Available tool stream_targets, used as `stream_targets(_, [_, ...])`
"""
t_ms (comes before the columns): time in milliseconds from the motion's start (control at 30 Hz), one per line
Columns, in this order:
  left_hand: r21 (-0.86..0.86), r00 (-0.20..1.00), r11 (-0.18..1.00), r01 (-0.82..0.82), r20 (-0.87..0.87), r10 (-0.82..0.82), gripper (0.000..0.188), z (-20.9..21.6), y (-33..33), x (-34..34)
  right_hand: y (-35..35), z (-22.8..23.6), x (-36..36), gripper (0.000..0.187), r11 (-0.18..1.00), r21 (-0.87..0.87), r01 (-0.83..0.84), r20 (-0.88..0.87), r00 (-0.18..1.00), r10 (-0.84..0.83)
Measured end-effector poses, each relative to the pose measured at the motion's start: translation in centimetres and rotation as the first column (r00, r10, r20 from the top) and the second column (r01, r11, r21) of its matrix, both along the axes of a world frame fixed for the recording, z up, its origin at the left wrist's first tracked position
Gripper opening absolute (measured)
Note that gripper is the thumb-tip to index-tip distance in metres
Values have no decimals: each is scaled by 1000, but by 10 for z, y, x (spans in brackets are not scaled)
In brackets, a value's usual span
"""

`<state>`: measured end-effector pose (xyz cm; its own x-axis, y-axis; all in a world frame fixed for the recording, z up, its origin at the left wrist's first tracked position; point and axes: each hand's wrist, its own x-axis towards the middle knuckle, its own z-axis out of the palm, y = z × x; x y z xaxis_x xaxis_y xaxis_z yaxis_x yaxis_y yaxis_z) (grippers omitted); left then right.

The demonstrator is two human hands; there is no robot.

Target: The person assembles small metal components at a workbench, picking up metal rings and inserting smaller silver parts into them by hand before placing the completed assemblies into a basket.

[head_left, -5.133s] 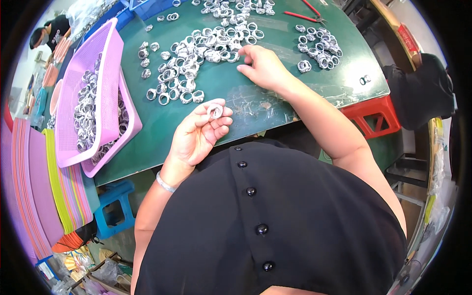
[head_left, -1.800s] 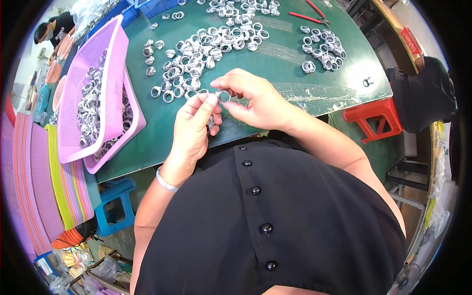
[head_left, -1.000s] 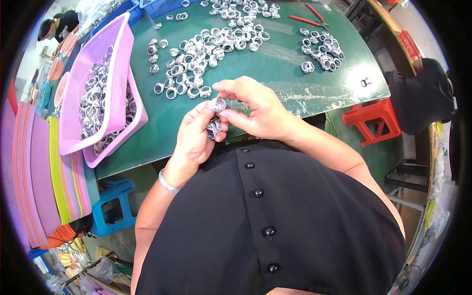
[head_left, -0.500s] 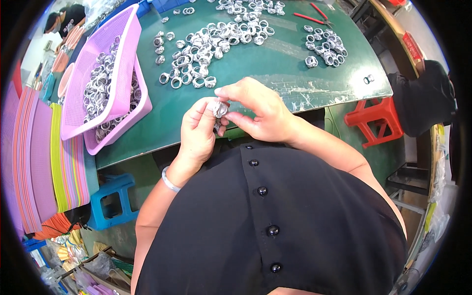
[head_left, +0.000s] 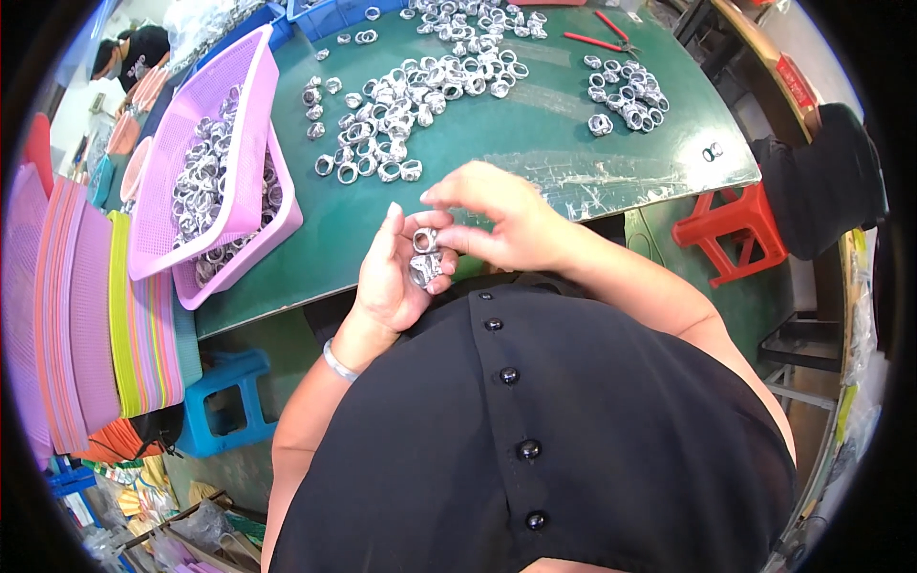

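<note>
We cup a small bunch of shiny silver metal rings (head_left: 424, 269) in our left hand (head_left: 392, 277) above the green bench (head_left: 535, 105) edge, while our right hand (head_left: 501, 224) pinches one ring on top, so we must push gently

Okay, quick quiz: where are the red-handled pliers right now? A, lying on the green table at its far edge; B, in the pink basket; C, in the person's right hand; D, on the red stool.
A: the red-handled pliers lie flat on the green table at its far side, beyond the small pile of metal rings, apart from both hands.
</note>
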<state>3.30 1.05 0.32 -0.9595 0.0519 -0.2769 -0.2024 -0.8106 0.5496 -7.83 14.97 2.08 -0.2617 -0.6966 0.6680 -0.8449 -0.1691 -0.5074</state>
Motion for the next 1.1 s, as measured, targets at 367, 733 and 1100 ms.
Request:
stream_targets(367, [-139,990,980,-142,-34,138,25,-2,-21,6,-64,-28,-95,29,890,279,361,-201,928,-313])
stream_targets(733, [-297,991,945,-136,-43,129,21,-2,-21,5,-49,-25,-108,13,843,410,349,-147,937,-316])
stream_targets(1100, [-321,987,934,-160,-36,157,21,1,-16,-3,-51,-31,-104,6,866,365,341,-207,937,-282])
